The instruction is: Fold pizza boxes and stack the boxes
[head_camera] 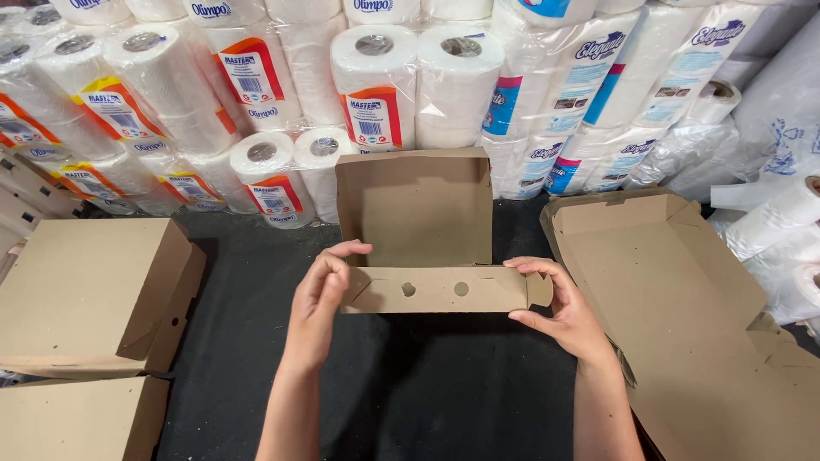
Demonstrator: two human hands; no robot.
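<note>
Head view is showing a person folding a brown cardboard box (416, 230) over a dark surface (256, 282), between two other boxes. The box is sitting in the middle of the scene, its lid standing upright on the far side and its near wall, pierced by two round holes, facing the camera.

The left hand (320, 300) is gripping the left end of that near wall, fingers (346, 250) curling over the top edge and closing on the cardboard. The right hand (559, 300) is pinching the right end, where a small flap is sticking out, thumb low and fingers arching over the top. Holding both ends at once looks like a way of keeping the wall upright and the corners square.

A closed box (90, 294) is lying to the left, with another one under it at the near left, cut off by the frame. An open box (683, 316) is lying to the right, its near part running out of view. Wrapped packs of paper rolls (376, 85) are stacked along the far side, likely serving as a backstop.

The box floor is hiding behind the near wall, so whether anything lies inside cannot be told. The side tabs under both hands are covered too.
</note>
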